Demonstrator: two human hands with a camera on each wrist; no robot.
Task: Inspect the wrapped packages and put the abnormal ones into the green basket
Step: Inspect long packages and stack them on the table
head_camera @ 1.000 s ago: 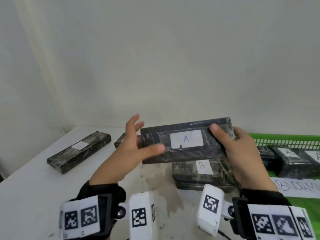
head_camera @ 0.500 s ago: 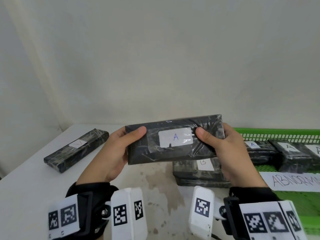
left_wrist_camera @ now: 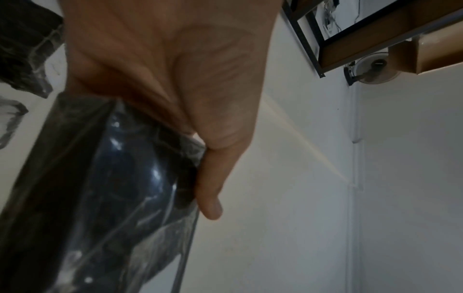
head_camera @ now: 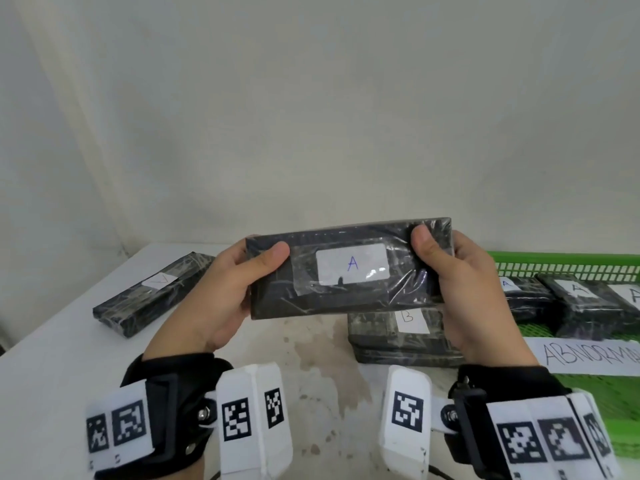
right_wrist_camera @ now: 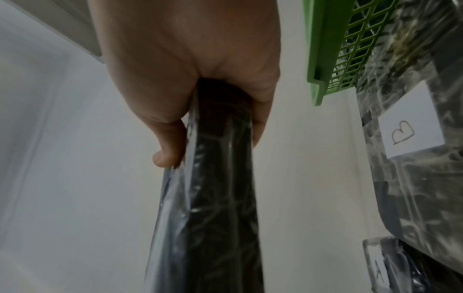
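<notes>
The left hand (head_camera: pixel 221 292) and right hand (head_camera: pixel 467 289) each pinch an end of the package marked A (head_camera: pixel 349 271), mid-frame. A second ago the left was spread; inspection has begun. Counted: one in hand, three in the green basket (head_camera: pixel 568 268) right, two stacked under B (head_camera: pixel 391 327), one on the worktop (head_camera: pixel 52 358) left.

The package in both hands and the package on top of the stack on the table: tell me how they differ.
The held package bears a label marked A; the stacked package bears one marked B. The held package is raised off the table, label toward the camera, gripped at its ends by the left hand and right hand; the stacked package lies flat, untouched. Both are dark, flat and wrapped in clear film.
</notes>
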